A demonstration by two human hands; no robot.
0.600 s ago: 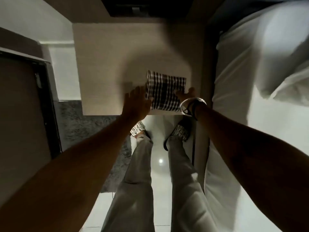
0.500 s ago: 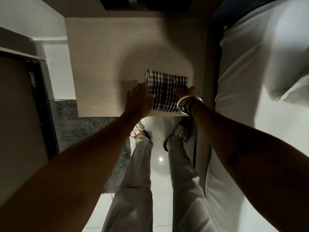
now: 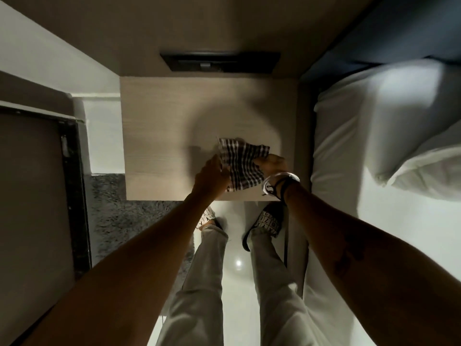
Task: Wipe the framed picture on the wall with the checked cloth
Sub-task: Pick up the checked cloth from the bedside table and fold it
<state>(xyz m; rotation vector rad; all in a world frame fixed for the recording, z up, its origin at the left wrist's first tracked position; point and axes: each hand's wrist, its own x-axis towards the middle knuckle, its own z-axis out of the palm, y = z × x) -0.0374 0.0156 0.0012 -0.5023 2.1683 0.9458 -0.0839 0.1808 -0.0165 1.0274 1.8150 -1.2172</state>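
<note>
The checked cloth (image 3: 241,166) lies bunched on the near right part of a pale wooden tabletop (image 3: 162,136), close to its front edge. In the head view, the only one supplied, we note both hands on it. The left hand (image 3: 212,179) meets the cloth's left edge, its fingers curled around the fabric; we cannot tell how firmly they close. The right hand (image 3: 270,164) grips the cloth's right edge, the fingers folded in and pinching the fabric, so that the far corner stands raised off the tabletop. A clear bangle and dark bands (image 3: 279,184) sit on the right wrist. We record a white bed (image 3: 349,171) just right of the tabletop and a dark grey rug (image 3: 124,216) on the floor to its left. Patterned slippers (image 3: 268,222) show below the table edge. The framed picture is not visible to us.
</note>
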